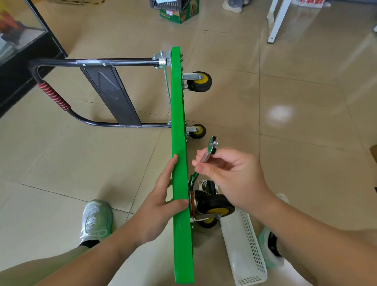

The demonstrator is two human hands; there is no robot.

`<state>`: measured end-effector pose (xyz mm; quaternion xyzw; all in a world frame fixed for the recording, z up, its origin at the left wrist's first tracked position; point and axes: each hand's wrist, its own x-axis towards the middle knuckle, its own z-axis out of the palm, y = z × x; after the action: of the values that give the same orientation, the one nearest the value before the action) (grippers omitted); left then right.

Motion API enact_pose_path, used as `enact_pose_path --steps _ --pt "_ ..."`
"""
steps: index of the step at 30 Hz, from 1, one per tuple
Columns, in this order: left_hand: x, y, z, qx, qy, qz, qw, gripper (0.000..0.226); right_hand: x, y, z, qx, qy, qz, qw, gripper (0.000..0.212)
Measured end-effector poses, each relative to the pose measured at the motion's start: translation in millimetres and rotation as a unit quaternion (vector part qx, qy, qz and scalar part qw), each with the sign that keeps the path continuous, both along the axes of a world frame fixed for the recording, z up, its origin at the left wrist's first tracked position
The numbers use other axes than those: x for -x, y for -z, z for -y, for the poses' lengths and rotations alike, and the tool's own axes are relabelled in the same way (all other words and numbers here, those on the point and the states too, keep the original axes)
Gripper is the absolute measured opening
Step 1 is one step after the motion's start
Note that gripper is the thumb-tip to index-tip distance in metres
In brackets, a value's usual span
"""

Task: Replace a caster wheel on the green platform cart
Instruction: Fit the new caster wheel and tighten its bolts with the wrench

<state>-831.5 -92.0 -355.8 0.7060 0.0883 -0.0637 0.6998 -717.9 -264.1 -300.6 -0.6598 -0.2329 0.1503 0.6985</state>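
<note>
Left hand (163,196) clasps the upper edge of the green platform cart (179,114), thumb laid across the rim and fingers flat along the deck's left face. The cart stands tipped on its long side on a tiled floor, running away from the viewer, with its wheels pointing right. Right hand (230,175) pinches a small wrench (210,148) between thumb and fingertips, raised just beside the deck's underside and touching nothing else.

Below that hand, a near caster (216,206) with a yellow hub is mounted close to the deck. A second wheel and a bare metal plate sit behind it; whether those are loose or attached cannot be told. Two far casters (201,81) jut from the deck's other end, near the black handle (91,62) lying folded out to the left. A white perforated basket (244,251) lies on the floor by the near wheels.

Only one hand steadies the cart on its narrow edge, so a hard push of the wrench could probably topple it. The light fingertip hold could also let the tool slip.

A green cardboard box (179,13) and a white sign (310,2) with red characters sit far off; neither is legible.
</note>
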Motion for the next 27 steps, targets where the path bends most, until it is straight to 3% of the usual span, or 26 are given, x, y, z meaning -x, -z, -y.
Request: enact_pose_path --steps 5,10,19,27 --pt "1.0 2.2 1.4 0.012 -0.006 -0.004 1.0 0.093 -0.3 3.8 -2.1 0.003 0.014 0.076 0.997 0.023" --pt "1.2 2.3 1.1 0.009 -0.009 -0.014 1.0 0.092 -5.8 7.3 -7.0 0.02 -0.028 0.091 0.995 0.026" --pt "0.2 -2.3 2.2 0.01 -0.01 -0.023 1.0 0.092 -17.5 6.2 -20.7 0.026 -0.066 0.032 0.997 0.034" --pt "-0.2 -1.0 2.4 0.019 -0.016 -0.008 1.0 0.094 -1.2 12.7 -6.5 0.048 -0.065 0.156 0.984 0.023"
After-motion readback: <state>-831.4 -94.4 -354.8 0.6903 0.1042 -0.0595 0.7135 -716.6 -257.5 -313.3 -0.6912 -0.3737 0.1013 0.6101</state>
